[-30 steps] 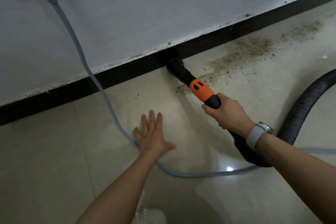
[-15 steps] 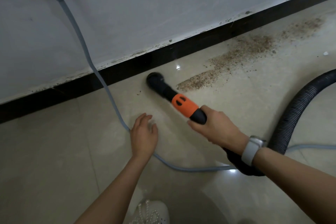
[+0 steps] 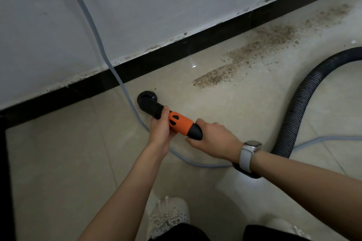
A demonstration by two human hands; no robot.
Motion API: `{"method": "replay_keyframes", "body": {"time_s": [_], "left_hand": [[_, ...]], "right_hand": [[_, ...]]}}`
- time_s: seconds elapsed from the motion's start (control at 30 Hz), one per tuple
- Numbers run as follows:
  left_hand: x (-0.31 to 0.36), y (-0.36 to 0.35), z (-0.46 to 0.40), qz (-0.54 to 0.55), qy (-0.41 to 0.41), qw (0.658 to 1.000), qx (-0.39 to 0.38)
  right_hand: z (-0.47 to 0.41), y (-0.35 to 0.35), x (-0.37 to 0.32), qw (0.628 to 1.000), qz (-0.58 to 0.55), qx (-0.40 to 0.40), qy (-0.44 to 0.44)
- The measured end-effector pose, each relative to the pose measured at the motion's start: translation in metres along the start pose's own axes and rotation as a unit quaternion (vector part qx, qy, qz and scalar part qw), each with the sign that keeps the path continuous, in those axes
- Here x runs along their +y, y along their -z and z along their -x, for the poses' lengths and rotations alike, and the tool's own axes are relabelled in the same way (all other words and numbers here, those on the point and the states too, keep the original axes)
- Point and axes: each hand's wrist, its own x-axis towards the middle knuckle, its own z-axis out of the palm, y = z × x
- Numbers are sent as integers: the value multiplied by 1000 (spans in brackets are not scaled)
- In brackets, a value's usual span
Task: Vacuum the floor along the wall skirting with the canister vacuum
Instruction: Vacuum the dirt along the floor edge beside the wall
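The vacuum's round black brush nozzle (image 3: 147,99) sits on the beige tiled floor, a little out from the black skirting (image 3: 176,53). Behind it comes the orange collar (image 3: 181,122) of the hose end. My left hand (image 3: 160,130) grips the black tube just ahead of the orange collar. My right hand (image 3: 213,141) grips the black handle behind it. The ribbed black hose (image 3: 297,103) curves away to the right. A brown streak of dust and crumbs (image 3: 244,58) lies along the floor right of the nozzle, spreading up toward the skirting.
A grey power cord (image 3: 98,31) drops from a plug high on the white wall, crosses the skirting and loops over the floor under my hands to the right. My white beaded shoe (image 3: 168,217) stands at the bottom. A dark edge (image 3: 4,162) borders the far left.
The nozzle came back from the skirting and swung left, off the dust streak. My left hand rose from the floor and took hold of the tube ahead of the orange collar.
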Motion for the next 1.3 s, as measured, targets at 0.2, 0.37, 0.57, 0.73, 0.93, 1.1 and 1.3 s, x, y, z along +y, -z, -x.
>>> {"method": "replay_keyframes", "body": {"time_s": [0.2,0.37,0.57,0.73,0.93,1.1,1.3], "left_hand": [[19,-22,-12,-70,10,997,-19],[4,-19,-4,-112,21,993,-30],[-7,-41,0,-208,2,978,-30],[-8,-71,4,-226,6,972,-64],[-29,-87,14,-236,5,969,-76],[-20,-106,11,-252,-4,964,-86],[-8,-110,0,-251,-11,965,-71]], "right_hand": [[-14,12,2,999,-43,9,-22],[6,2,8,998,-46,11,-43],[21,0,23,992,-85,29,-83],[28,8,39,987,-89,64,-119],[49,3,54,981,-102,78,-147],[38,13,64,974,-134,90,-157],[20,24,66,979,-149,67,-124]]}}
